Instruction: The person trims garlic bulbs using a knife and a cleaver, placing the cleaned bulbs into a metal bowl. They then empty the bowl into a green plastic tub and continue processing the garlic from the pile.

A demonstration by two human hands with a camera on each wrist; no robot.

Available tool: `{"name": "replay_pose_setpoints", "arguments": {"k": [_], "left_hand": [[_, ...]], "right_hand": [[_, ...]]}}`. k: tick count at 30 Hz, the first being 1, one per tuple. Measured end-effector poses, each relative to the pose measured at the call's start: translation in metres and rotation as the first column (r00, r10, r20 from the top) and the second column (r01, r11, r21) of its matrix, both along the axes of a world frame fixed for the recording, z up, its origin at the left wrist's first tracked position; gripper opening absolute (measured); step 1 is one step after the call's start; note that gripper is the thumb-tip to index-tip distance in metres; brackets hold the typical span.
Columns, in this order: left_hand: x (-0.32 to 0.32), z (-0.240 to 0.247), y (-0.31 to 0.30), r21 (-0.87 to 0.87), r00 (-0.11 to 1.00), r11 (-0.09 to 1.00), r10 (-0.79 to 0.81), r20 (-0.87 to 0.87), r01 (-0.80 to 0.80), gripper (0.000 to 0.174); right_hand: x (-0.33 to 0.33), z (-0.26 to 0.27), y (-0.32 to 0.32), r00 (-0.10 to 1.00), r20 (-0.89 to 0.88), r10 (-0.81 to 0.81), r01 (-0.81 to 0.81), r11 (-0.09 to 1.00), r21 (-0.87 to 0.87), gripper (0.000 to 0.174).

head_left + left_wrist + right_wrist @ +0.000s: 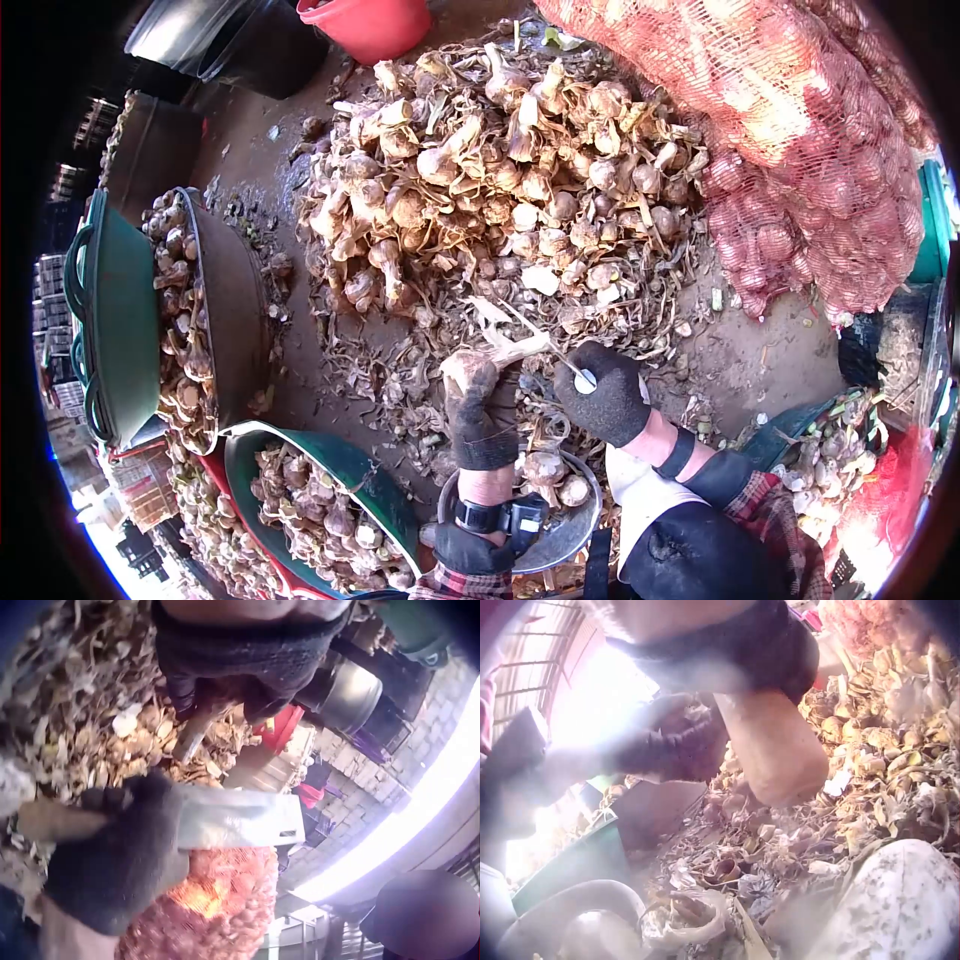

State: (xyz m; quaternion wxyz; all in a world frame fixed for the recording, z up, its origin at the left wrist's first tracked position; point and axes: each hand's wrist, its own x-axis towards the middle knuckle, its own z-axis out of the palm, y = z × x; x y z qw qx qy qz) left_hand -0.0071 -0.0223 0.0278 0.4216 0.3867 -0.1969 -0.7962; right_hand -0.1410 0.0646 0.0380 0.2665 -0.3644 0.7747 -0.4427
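On the near side of the garlic pile (500, 170), the left hand (480, 420) grips a stalked bulb (460, 367), the right hand (604, 394) a broad knife (232, 818); a twisting bulb could let it nick fingers.

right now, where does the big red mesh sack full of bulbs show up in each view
head: big red mesh sack, upper right
left wrist: sack, bottom centre, below the wide metal blade
right wrist: sack, top right corner, partly cut off
shared landmark: brown heap of bulbs and dry husks
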Motion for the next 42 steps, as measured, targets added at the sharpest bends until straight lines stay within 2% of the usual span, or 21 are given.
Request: {"name": "replay_pose_setpoints", "arguments": {"k": [4, 6, 8, 9, 10, 12, 13, 14, 16, 17, 20, 22, 23, 26, 28, 30, 32, 34, 36, 37, 42], "left_hand": [[-0.027, 0.032, 0.026, 0.324, 0.982, 0.943, 0.126, -0.142, -0.074, 0.012], [-0.018, 0.028, 0.038, 0.407, 0.921, 0.911, 0.217, -0.323, -0.072, 0.010], [-0.022, 0.058, 0.042, 0.453, 0.841, 0.878, 0.125, -0.527, 0.154, 0.017], [0.002, 0.041, 0.046, 0.183, 0.879, 0.912, -0.275, -0.390, 0.366, 0.037], [0.012, 0.022, 0.022, -0.403, 0.605, 0.688, -0.724, -0.331, 0.603, 0.059], [0.043, 0.037, -0.007, -0.300, 0.384, 0.389, -0.920, -0.077, 0.871, 0.072], [0.056, 0.041, -0.021, -0.124, 0.442, 0.456, -0.888, -0.128, 0.881, 0.071], [0.071, 0.036, -0.044, 0.075, 0.457, 0.465, -0.884, 0.096, 0.882, 0.062], [0.059, 0.022, -0.093, -0.149, 0.507, 0.654, -0.401, 0.763, 0.742, 0.039], [0.071, -0.026, -0.130, -0.323, 0.403, 0.549, -0.029, 0.915, 0.771, 0.041], [0.021, -0.049, -0.195, -0.220, -0.074, 0.576, 0.443, 0.893, 0.788, 0.057], [-0.007, -0.039, -0.223, 0.147, -0.319, 0.600, 0.191, 0.928, 0.786, 0.063], [-0.009, -0.051, -0.232, 0.194, -0.399, 0.593, 0.235, 0.886, 0.781, 0.062], [-0.007, -0.063, -0.231, 0.115, -0.351, 0.637, 0.258, 0.900, 0.762, 0.056], [0.003, -0.051, -0.213, -0.044, -0.166, 0.650, 0.259, 0.951, 0.759, 0.047], [0.022, -0.054, -0.191, -0.459, 0.399, 0.605, 0.241, 0.885, 0.651, 0.047], [0.034, -0.049, -0.162, -0.592, 0.615, 0.559, 0.175, 0.769, 0.581, 0.052], [0.024, -0.010, -0.116, -0.518, 0.798, 0.707, -0.109, 0.593, 0.482, 0.059], [0.019, 0.004, -0.082, -0.489, 0.700, 0.634, -0.119, 0.704, 0.600, 0.065], [0.021, 0.008, -0.075, -0.516, 0.548, 0.375, 0.025, 0.836, 0.770, 0.069], [0.010, 0.025, -0.038, -0.392, 0.345, 0.063, 0.364, 0.865, 0.918, 0.071]], "right_hand": [[0.002, -0.006, 0.002, 0.998, -0.048, -0.028, 0.020, 0.984, -0.176, 0.018], [0.002, -0.016, 0.007, 0.987, -0.155, 0.036, -0.049, 0.995, -0.081, 0.019], [0.003, -0.038, 0.021, 0.983, 0.007, 0.181, -0.181, 0.979, 0.098, 0.026], [0.002, -0.060, 0.031, 0.963, 0.079, 0.258, -0.265, 0.960, 0.093, 0.025], [0.002, -0.076, 0.037, 0.931, 0.150, 0.331, -0.346, 0.934, 0.086, 0.025], [0.002, -0.047, 0.022, 0.888, 0.028, 0.459, -0.448, 0.850, 0.276, 0.019], [0.004, -0.048, 0.023, 0.900, 0.044, 0.434, -0.428, 0.860, 0.277, 0.016], [0.006, -0.050, 0.023, 0.913, 0.059, 0.403, -0.403, 0.872, 0.280, 0.014], [0.007, -0.042, 0.021, 0.931, 0.065, 0.359, -0.363, 0.899, 0.246, 0.015], [0.005, -0.039, 0.018, 0.944, 0.056, 0.326, -0.330, 0.921, 0.208, 0.016], [0.007, -0.043, 0.017, 0.956, 0.042, 0.289, -0.291, 0.932, 0.217, 0.017], [0.005, -0.043, 0.018, 0.952, 0.016, 0.305, -0.299, 0.920, 0.254, 0.017], [0.004, -0.045, 0.019, 0.954, 0.005, 0.300, -0.291, 0.923, 0.253, 0.017], [0.001, -0.043, 0.021, 0.957, 0.026, 0.289, -0.283, 0.909, 0.306, 0.017], [-0.003, -0.036, 0.018, 0.969, 0.011, 0.247, -0.243, 0.939, 0.243, 0.016], [-0.006, -0.028, 0.014, 0.973, 0.014, 0.229, -0.229, 0.962, 0.152, 0.014], [-0.006, -0.019, 0.006, 0.983, -0.061, 0.173, -0.169, 0.983, 0.068, 0.014], [-0.006, -0.005, -0.004, 0.962, -0.161, 0.221, -0.222, 0.975, 0.011, 0.017], [-0.008, 0.014, -0.015, 0.921, -0.239, 0.308, -0.311, 0.950, 0.029, 0.019], [-0.007, 0.017, -0.017, 0.907, -0.275, 0.319, -0.329, 0.944, 0.009, 0.021], [-0.011, 0.023, -0.011, 0.837, -0.390, 0.385, -0.394, 0.917, 0.059, 0.030]]}}
